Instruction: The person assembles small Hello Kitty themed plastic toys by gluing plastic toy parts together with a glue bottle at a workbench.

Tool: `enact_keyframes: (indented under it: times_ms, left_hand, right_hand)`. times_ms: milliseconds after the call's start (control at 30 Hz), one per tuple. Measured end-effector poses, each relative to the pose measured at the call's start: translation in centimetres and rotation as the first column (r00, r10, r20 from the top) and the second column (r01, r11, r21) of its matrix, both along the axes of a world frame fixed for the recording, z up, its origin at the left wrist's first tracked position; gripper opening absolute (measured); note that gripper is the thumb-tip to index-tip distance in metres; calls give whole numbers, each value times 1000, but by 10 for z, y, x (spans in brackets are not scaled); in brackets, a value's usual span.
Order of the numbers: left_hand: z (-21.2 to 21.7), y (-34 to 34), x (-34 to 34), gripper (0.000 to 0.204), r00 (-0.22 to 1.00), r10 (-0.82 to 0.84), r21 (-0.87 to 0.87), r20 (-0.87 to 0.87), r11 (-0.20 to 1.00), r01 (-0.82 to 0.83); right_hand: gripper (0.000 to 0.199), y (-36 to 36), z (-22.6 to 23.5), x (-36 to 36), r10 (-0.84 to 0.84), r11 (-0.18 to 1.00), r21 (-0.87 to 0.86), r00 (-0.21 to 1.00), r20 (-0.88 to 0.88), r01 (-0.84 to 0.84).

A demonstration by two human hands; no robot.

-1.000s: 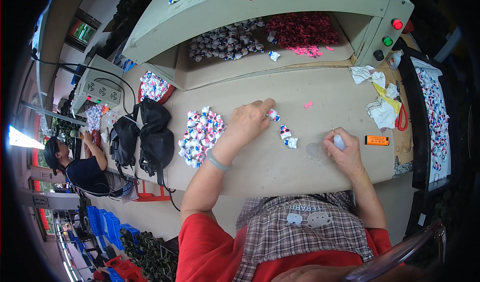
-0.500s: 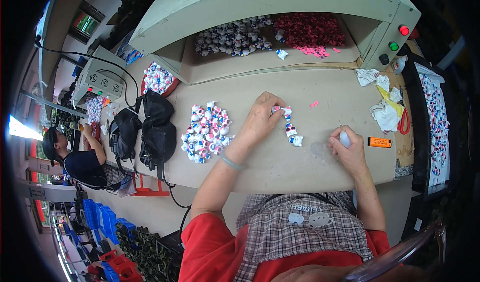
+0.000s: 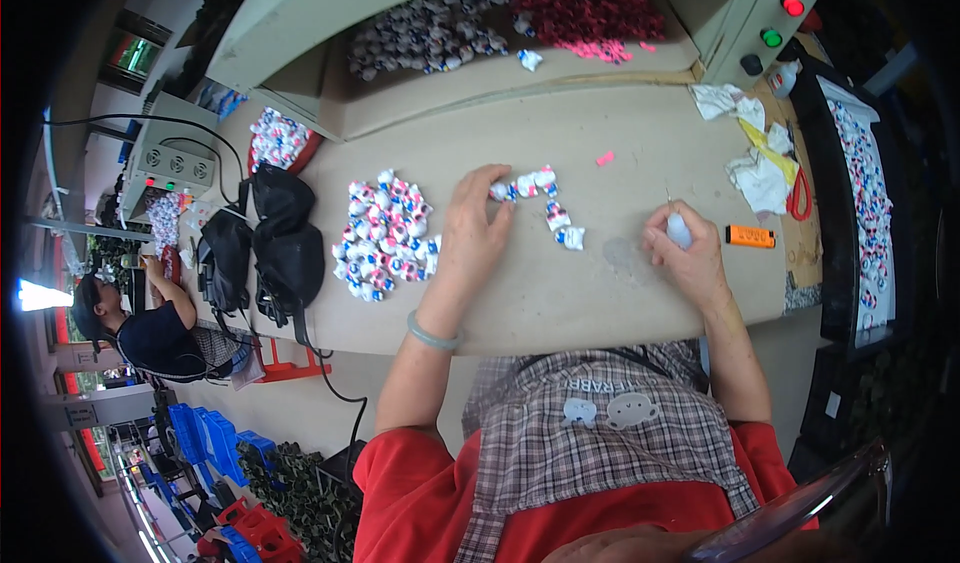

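My left hand (image 3: 474, 225) is at the left end of a short bent row of small white animal figurines (image 3: 541, 180) with pink and blue parts. Its thumb and fingers curve round the end figurine (image 3: 500, 192). To the right, my right hand (image 3: 690, 253) grips a small whitish squeeze bottle (image 3: 679, 230) whose thin needle tip points up and away. A loose pink piece (image 3: 605, 158) lies beyond the row. Left of my left forearm is a pile of similar figurines (image 3: 385, 238).
An arched beige machine (image 3: 480, 88) holds heaps of figurines and dark red pieces. Black bags (image 3: 285, 248) lie left. An orange lighter (image 3: 750, 236), white rags (image 3: 760, 181) and red-handled scissors (image 3: 799, 198) lie right, before a black tray (image 3: 850, 328). A co-worker (image 3: 155, 328) sits at far left.
My left hand has moved left along the row, to a figurine at its end. My right hand still holds the bottle. The whole view has shifted slightly.
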State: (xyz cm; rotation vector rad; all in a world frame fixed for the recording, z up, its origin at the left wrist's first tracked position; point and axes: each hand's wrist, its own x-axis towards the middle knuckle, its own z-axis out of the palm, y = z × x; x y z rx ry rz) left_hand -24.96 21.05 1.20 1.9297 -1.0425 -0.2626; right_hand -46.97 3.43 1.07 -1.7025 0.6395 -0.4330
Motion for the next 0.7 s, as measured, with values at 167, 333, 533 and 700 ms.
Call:
enact_keyframes:
  times_ms: [167,333,533,700]
  left_hand:
    - [-10,-4,3,27,961,16,22,275,999,-23]
    - [-2,8,-5,30,948,32,-10,317,999,-30]
    - [-7,25,-26,25,911,27,-133,-411,987,-90]
    - [-13,35,-45,36,704,-117,-228,-700,972,-64]
  right_hand:
    - [6,4,8,0,-5,1000,-8,1000,29,6]
    - [14,17,17,-8,30,993,114,998,47,-35]
    - [29,25,19,-14,86,974,203,994,69,-98]
    - [30,28,15,-13,103,960,245,985,142,-136]
